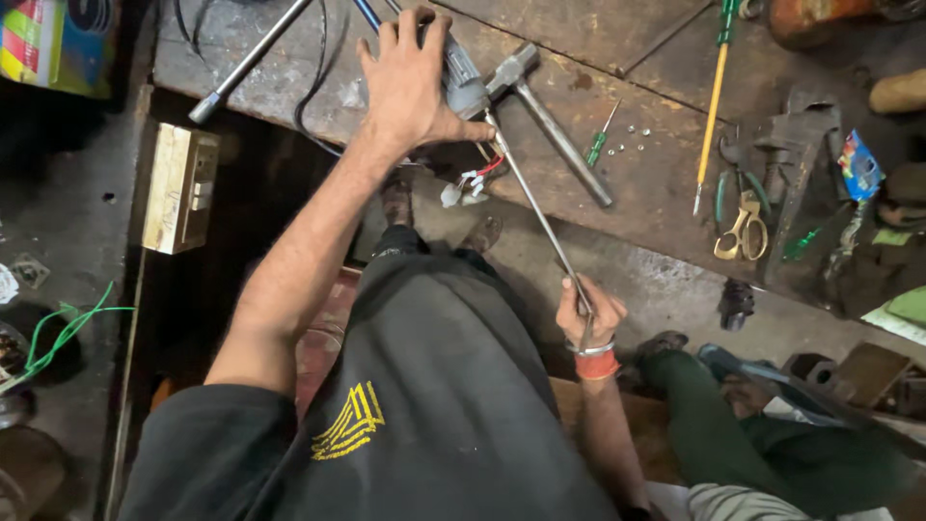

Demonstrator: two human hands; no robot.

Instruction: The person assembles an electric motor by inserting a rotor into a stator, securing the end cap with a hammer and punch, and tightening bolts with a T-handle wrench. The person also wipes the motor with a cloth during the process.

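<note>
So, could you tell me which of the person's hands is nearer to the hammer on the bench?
Left. The left hand presses a grey part right beside the hammer; the right hand grips a thin rod's lower end, well below it.

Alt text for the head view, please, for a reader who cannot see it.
Seen from above, the left hand presses a small grey motor-like part onto a worn workbench, while the right hand grips a long thin metal rod reaching up to it. A hammer, screwdrivers and scissors lie nearby.

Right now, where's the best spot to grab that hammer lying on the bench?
Probably mid-handle on the hammer, coming from above on the right side: the handle lies flat and bare there, while its head sits tight against the grey part under the left hand.
</note>
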